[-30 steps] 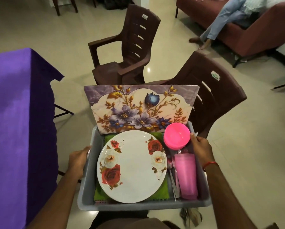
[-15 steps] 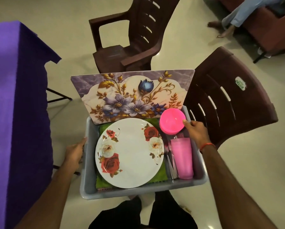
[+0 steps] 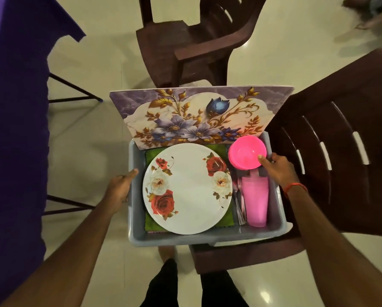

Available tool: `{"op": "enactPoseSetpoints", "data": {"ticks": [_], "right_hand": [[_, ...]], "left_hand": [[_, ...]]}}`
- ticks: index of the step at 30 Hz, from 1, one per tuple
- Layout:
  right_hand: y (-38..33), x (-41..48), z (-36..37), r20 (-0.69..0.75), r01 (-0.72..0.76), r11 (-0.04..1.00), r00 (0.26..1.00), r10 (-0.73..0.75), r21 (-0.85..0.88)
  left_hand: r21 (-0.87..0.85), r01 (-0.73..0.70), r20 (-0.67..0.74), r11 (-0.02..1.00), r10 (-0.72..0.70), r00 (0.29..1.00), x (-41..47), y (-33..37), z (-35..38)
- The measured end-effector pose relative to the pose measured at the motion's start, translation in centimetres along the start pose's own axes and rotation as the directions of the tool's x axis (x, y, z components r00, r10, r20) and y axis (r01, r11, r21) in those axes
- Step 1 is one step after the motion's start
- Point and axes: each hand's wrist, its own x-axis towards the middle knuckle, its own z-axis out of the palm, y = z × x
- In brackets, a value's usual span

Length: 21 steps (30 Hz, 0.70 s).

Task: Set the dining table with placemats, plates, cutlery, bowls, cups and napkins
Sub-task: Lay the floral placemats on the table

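I carry a grey plastic tub (image 3: 185,239) in both hands. My left hand (image 3: 119,188) grips its left rim; my right hand (image 3: 278,168) grips its right rim, thumb over the edge by the pink bowl (image 3: 246,155). Inside lie a white rose-patterned plate (image 3: 188,189) on green napkins (image 3: 151,155), a pink cup (image 3: 256,200) on its side, and metal cutlery (image 3: 240,206) between plate and cup. A floral placemat (image 3: 196,120) stands tilted against the tub's far wall. The tub's right end is over a chair seat.
The purple-clothed table (image 3: 13,129) fills the left side, its metal legs showing underneath. One brown plastic chair (image 3: 331,156) is right beside the tub, another brown chair (image 3: 199,41) stands ahead. Pale tiled floor (image 3: 86,134) lies between table and chairs.
The view has tipped downward and closer over the tub. The tub now sits lower, next to the right chair; both hands keep the same hold on its rims.
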Motion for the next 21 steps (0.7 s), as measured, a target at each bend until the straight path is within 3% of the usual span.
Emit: {"op": "enactPoseSetpoints", "data": {"ticks": [11,21], "right_hand": [[4.2,7.0,2.5,0.168,-0.058,0.995,0.983,0.071,-0.086],[6.0,10.0,4.4,0.164,-0.047,0.998,0.986,0.038,0.047]], "left_hand": [[0.124,-0.016,0.036,0.992,0.012,0.999,2.7,0.1,5.6],[0.23,-0.005,0.052,0.973,-0.007,0.999,5.9,-1.7,7.6]]}}
